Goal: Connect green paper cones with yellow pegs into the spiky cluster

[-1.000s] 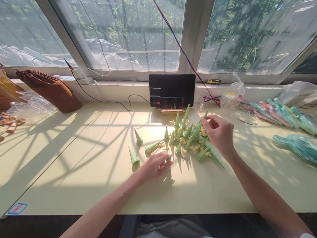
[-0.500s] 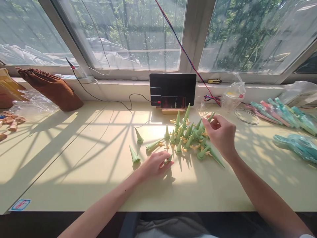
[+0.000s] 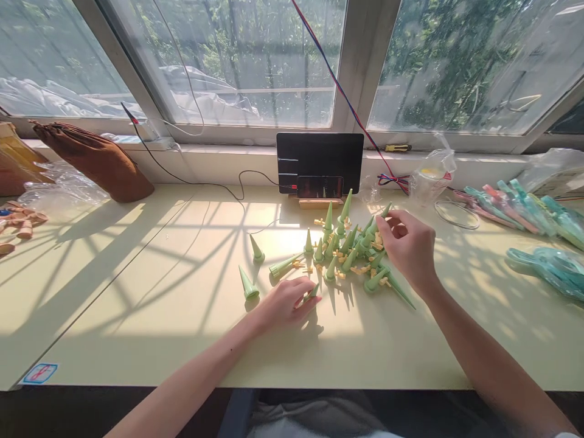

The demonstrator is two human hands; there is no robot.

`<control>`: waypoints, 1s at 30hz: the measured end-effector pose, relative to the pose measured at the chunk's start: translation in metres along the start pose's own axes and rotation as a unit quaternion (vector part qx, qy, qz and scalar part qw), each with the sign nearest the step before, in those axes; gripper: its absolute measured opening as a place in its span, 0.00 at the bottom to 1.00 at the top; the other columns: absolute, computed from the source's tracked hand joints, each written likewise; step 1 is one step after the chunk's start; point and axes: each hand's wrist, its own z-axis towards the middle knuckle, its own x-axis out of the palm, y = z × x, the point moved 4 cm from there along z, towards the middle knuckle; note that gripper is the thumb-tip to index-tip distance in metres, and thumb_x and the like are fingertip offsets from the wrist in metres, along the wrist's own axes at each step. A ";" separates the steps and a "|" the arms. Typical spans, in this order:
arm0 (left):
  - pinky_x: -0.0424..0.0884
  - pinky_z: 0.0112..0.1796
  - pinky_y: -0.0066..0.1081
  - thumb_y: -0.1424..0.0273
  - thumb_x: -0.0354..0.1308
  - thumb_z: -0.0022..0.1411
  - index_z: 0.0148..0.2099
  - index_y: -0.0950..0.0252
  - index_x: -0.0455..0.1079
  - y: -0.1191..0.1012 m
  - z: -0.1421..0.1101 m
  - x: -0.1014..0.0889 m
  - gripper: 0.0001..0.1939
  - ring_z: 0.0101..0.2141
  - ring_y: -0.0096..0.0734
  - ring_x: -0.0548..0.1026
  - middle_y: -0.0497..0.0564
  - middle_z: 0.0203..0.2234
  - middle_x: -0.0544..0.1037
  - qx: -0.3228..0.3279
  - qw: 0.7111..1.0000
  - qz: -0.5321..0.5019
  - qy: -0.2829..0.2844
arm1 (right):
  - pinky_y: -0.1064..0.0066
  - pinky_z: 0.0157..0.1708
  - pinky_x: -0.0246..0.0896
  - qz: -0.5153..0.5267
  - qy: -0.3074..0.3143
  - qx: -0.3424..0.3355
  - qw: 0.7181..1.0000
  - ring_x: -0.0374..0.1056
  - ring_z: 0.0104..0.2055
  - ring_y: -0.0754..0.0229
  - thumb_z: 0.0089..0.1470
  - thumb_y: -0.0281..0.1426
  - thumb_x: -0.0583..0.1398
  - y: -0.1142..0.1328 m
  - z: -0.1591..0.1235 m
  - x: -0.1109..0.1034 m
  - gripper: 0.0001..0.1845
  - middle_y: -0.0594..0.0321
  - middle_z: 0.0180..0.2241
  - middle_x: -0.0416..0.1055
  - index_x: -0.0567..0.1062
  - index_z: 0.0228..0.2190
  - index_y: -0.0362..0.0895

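My left hand [image 3: 283, 300] rests low over the table with its fingers closed around a small green cone [image 3: 313, 292]; the tip shows between thumb and fingers. At the right edge of a pile of green cones [image 3: 349, 258], the thumb and fingers of my right hand [image 3: 409, 246] pinch another green cone [image 3: 387, 210], its lower part partly hidden. Small yellow pegs [image 3: 340, 275] lie among the piled cones, some of which stand upright while others lie tilted. Left of the pile, two separate cones stand: a smaller one [image 3: 257, 250] and a larger one [image 3: 248, 285].
Behind the pile, a black tablet [image 3: 319, 153] and a phone [image 3: 320, 187] lean on a wooden stand [image 3: 320, 203]. A brown pouch [image 3: 100, 161] sits back left. Wrapped teal items [image 3: 547, 271], a plastic cup [image 3: 431, 182] and a coiled cable [image 3: 456, 216] are at right.
My right hand keeps its pinch, and the cone in it has shifted slightly. The left hand stays in place with its cone. The whole view has moved very slightly.
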 end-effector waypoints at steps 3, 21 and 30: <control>0.57 0.22 0.25 0.69 0.50 0.68 0.31 0.64 0.60 0.001 0.000 0.001 0.11 0.22 0.23 0.61 0.45 0.23 0.64 -0.002 1.000 0.000 0.005 | 0.71 0.26 0.58 0.007 0.014 -0.006 1.000 0.60 0.18 0.67 0.57 0.36 0.60 -0.002 0.004 0.003 0.09 0.66 0.23 0.70 0.74 0.31 0.43; 0.56 0.22 0.25 0.69 0.50 0.67 0.30 0.64 0.57 0.002 0.001 0.002 0.12 0.21 0.23 0.58 0.45 0.22 0.62 -0.008 1.000 -0.009 0.005 | 0.72 0.25 0.57 0.012 0.027 0.002 1.000 0.59 0.18 0.68 0.56 0.35 0.61 -0.007 0.010 0.004 0.08 0.67 0.23 0.70 0.75 0.29 0.43; 0.55 0.22 0.25 0.69 0.50 0.67 0.30 0.63 0.56 0.001 0.000 0.002 0.12 0.21 0.23 0.58 0.44 0.22 0.61 0.000 1.000 -0.007 0.002 | 0.70 0.27 0.60 0.006 0.030 -0.009 0.999 0.65 0.21 0.63 0.55 0.36 0.62 -0.008 0.013 0.003 0.10 0.65 0.22 0.70 0.76 0.29 0.42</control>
